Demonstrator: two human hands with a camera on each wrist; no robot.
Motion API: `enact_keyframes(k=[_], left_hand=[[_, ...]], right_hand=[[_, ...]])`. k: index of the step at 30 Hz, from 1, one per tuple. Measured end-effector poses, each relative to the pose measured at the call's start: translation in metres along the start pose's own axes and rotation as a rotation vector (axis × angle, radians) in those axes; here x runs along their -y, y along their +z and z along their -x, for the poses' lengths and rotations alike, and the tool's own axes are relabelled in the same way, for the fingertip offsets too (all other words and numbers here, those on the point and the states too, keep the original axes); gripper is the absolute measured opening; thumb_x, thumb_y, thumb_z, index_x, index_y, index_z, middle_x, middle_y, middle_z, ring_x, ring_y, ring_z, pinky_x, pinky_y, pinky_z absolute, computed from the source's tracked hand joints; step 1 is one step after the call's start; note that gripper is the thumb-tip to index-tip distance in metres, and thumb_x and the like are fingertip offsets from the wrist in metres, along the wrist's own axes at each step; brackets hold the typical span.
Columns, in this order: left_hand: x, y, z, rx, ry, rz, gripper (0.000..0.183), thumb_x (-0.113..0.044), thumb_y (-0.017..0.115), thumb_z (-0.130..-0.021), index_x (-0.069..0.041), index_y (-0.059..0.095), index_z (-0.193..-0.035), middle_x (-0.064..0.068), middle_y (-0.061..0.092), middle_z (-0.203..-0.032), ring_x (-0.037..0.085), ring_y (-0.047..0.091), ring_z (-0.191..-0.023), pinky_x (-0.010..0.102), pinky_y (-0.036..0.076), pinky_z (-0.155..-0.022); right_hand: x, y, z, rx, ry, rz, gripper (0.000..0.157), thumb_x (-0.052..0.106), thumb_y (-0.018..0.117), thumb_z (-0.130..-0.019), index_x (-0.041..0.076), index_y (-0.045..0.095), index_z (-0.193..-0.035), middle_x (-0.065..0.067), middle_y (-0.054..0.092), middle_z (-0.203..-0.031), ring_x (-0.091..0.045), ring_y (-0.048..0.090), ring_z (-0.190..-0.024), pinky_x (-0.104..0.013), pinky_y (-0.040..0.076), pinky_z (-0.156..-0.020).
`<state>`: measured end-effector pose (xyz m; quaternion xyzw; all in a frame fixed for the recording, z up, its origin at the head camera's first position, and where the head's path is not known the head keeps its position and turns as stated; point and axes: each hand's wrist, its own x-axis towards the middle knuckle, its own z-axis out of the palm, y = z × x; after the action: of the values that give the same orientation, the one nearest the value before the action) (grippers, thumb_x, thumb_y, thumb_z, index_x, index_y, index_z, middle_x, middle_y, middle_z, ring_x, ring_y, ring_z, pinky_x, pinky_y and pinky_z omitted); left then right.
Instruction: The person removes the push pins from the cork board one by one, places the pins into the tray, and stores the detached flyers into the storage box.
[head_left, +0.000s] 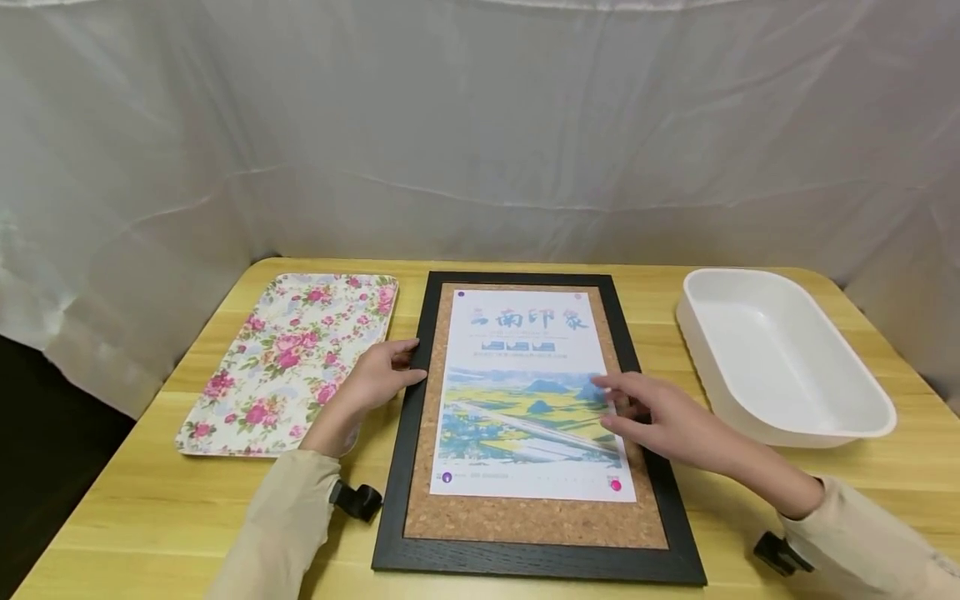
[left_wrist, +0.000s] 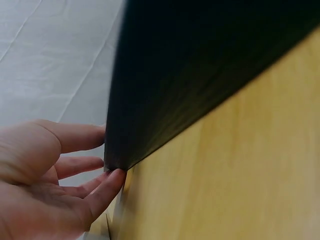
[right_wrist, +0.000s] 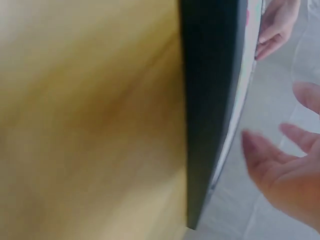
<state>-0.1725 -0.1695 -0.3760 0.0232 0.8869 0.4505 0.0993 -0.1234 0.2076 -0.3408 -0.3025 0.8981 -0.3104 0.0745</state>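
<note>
A black-framed cork board (head_left: 536, 523) lies flat on the table with a printed landscape poster (head_left: 517, 417) on it. Round pins mark the poster's corners: a purple pin (head_left: 447, 477) at bottom left, a pink pin (head_left: 615, 485) at bottom right, and two smaller dots at the top. My left hand (head_left: 375, 375) touches the frame's left outer edge with its thumb and fingertips, also seen against the black frame (left_wrist: 150, 100) in the left wrist view. My right hand (head_left: 660, 417) hovers over the poster's right side, fingers loosely bent and holding nothing.
Left of the board lies a floral tray (head_left: 288, 350), partly behind my left forearm. A deep white plastic basin (head_left: 787, 358) stands at the right. Pale curtains (head_left: 480, 133) hang behind the wooden table (head_left: 135, 508).
</note>
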Motion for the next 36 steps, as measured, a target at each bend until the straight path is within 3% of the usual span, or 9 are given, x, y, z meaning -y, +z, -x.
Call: enact_keyframes(k=[2,6,16,24,36], left_hand=[[0.000,0.000,0.000,0.001,-0.006,-0.005,0.057,-0.010,0.064,-0.094,0.002,0.040,-0.145,0.023,0.057,-0.126,0.035,0.054,-0.115,0.045,0.047,-0.092],[-0.002,-0.002,0.000,-0.007,-0.004,-0.016,0.058,-0.010,0.064,-0.094,0.002,0.040,-0.145,0.022,0.058,-0.125,0.034,0.054,-0.115,0.044,0.048,-0.091],[-0.001,-0.003,0.000,-0.006,0.002,-0.034,0.057,-0.010,0.064,-0.094,0.002,0.041,-0.145,0.022,0.057,-0.126,0.035,0.053,-0.116,0.044,0.047,-0.093],[0.001,-0.001,0.000,-0.002,0.012,-0.047,0.056,-0.011,0.063,-0.095,0.001,0.042,-0.145,0.022,0.056,-0.126,0.035,0.053,-0.117,0.045,0.047,-0.094],[0.002,-0.001,0.000,-0.005,0.014,-0.056,0.056,-0.011,0.063,-0.095,0.001,0.042,-0.144,0.022,0.057,-0.126,0.035,0.053,-0.117,0.045,0.047,-0.093]], right_hand=[[-0.004,0.000,0.003,0.016,-0.014,-0.068,0.032,0.018,0.066,-0.094,0.002,0.063,-0.121,-0.002,0.066,-0.103,-0.012,0.057,-0.080,-0.028,0.050,-0.065],[-0.012,0.000,0.009,0.072,-0.041,-0.167,0.012,0.011,0.069,-0.091,0.007,0.069,-0.102,0.008,0.066,-0.088,-0.009,0.056,-0.070,-0.024,0.049,-0.058],[-0.018,0.011,0.017,0.191,-0.150,-0.274,0.009,0.008,0.073,-0.086,0.014,0.070,-0.093,0.012,0.061,-0.077,-0.004,0.053,-0.062,-0.023,0.048,-0.052],[-0.018,0.014,0.025,0.227,-0.108,-0.260,0.011,0.011,0.076,-0.084,0.016,0.070,-0.091,0.014,0.057,-0.070,-0.002,0.050,-0.059,-0.022,0.045,-0.051],[-0.006,0.019,0.028,0.169,-0.012,-0.158,0.010,0.009,0.078,-0.081,0.017,0.072,-0.085,0.017,0.057,-0.067,0.000,0.050,-0.059,-0.022,0.046,-0.054]])
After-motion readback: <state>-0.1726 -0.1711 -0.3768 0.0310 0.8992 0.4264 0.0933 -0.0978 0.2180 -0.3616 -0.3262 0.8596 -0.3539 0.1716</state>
